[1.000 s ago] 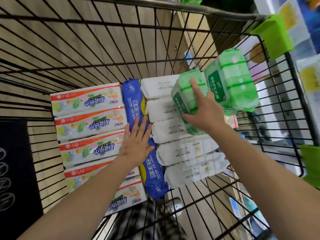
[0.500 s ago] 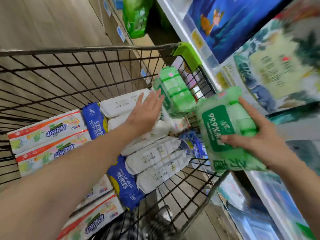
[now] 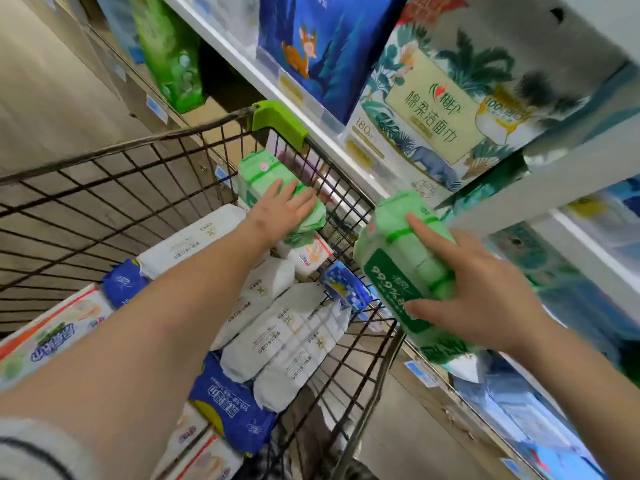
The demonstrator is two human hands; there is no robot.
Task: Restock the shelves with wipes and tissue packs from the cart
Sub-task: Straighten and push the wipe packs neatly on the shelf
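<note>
My right hand (image 3: 485, 299) grips a green wipes pack (image 3: 398, 268), thumb underneath and fingers across its top, holding it outside the cart's right side, close to the shelf (image 3: 568, 233). Inside the wire cart (image 3: 104, 157), my left hand (image 3: 284, 213) rests with stretched fingers on a second green wipes pack (image 3: 256, 174) propped against the cart's far right corner. Several white tissue packs (image 3: 277, 327) lie in a row beneath my left arm.
Blue packs (image 3: 228, 410) and orange-and-white packs (image 3: 45, 337) fill the cart's left and near side. The shelves on the right hold large boxed tissue packs (image 3: 440, 109) and a blue box (image 3: 322, 39). A green bag (image 3: 169, 53) stands further down the aisle.
My right hand has carried its green pack further right toward the shelf. My left hand has moved from the white packs onto the second green pack in the cart.
</note>
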